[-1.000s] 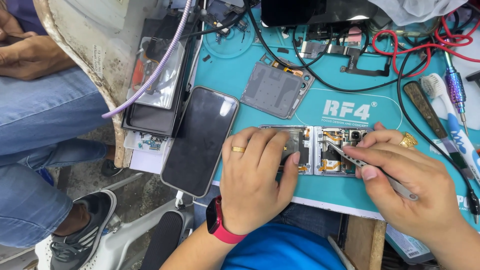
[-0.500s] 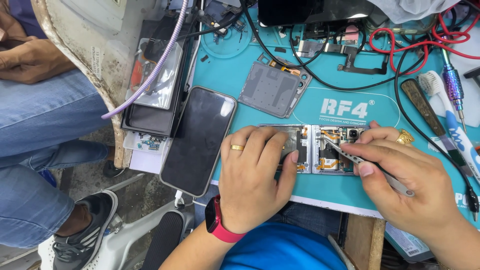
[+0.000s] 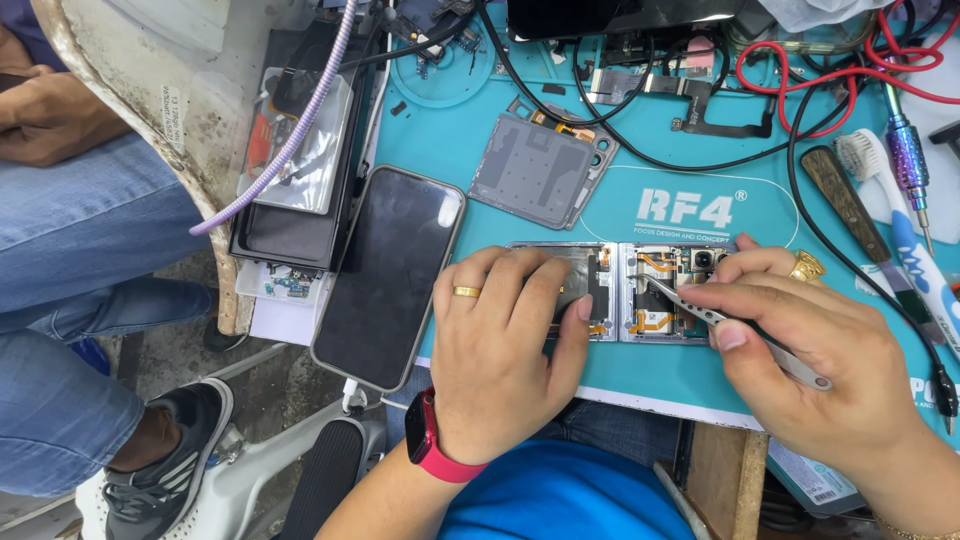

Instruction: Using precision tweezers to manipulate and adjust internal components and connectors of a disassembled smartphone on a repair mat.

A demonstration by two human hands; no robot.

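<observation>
Teal mat [image 3: 700, 395]: covers the tabletop, everything below sits on it.
Open phone [image 3: 640, 292]: back off, lying flat at the mat's near edge, between both hands; boards and orange flex visible.
Left hand [image 3: 505, 350]: palm down on the phone's left half, fingers pressing it flat, not wrapped around anything; ring on one finger, red watch at the wrist.
Right hand [image 3: 820, 360]: grip pinched shut on the tweezers [image 3: 715, 317].
Tweezers: slanted, tips in the phone's right half, near the orange flex.
Black phone [image 3: 385, 275]: screen up, just left of the left hand, overhanging the mat edge.
Grey back cover [image 3: 540, 170]: above the open phone, apart from it.
Toothbrush [image 3: 905, 235]: far right, beside a dark-handled tool [image 3: 845, 200].
</observation>
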